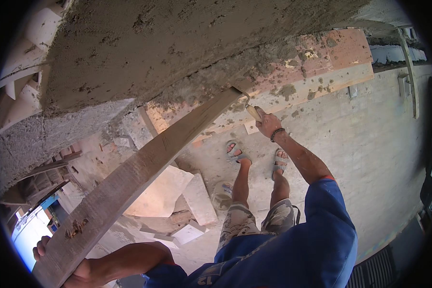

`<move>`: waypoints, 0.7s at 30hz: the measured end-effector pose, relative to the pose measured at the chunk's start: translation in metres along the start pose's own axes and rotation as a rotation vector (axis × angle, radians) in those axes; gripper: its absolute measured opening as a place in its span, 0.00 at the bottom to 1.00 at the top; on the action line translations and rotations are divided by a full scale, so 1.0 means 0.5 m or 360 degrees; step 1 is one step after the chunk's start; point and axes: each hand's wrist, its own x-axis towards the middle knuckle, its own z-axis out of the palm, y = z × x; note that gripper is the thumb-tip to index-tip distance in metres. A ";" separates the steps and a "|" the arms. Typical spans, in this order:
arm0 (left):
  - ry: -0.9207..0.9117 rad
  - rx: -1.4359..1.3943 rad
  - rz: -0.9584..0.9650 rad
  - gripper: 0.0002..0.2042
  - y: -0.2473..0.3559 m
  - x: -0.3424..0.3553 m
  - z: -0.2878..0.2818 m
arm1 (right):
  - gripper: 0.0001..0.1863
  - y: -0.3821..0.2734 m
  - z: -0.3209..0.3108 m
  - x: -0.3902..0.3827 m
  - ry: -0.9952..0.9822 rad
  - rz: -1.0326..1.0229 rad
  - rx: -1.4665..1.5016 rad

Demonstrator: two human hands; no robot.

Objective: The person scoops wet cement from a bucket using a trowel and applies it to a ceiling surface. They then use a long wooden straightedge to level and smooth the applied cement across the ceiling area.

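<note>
My left hand (pixel 80 271) grips the near end of a long wooden plank (pixel 139 165), with fingers wrapped round its edge. The plank slants up to the right, and its far end lies near the mortar-covered board. My right hand (pixel 269 126) is closed round the wooden handle of a trowel (pixel 253 113). The trowel's bent neck reaches to the plank's far end; its blade shows only in part there. Beyond stands a wall (pixel 129 53) coated with wet grey mortar. Along its foot lies a reddish and pale board (pixel 348 48) strewn with mortar lumps.
A bucket (pixel 222 194) stands beside my feet. Broken board pieces (pixel 199 199) and a large pale sheet (pixel 161 192) lie on the floor left of it. A thin wooden strip (pixel 408 72) stands at the far right. The concrete floor (pixel 369 139) extends rightward.
</note>
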 end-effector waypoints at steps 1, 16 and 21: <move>-0.0040 0.0004 -0.0012 0.42 -0.001 0.004 -0.003 | 0.29 0.020 0.018 0.033 -0.0019 0.0058 -0.0010; -0.0169 -0.0324 -0.0198 0.34 -0.028 -0.051 0.099 | 0.24 0.018 -0.112 0.025 0.0640 0.0061 0.0574; -0.0205 -0.0105 -0.0242 0.37 -0.024 -0.035 0.078 | 0.20 0.028 -0.093 -0.018 0.0949 -0.0179 0.0628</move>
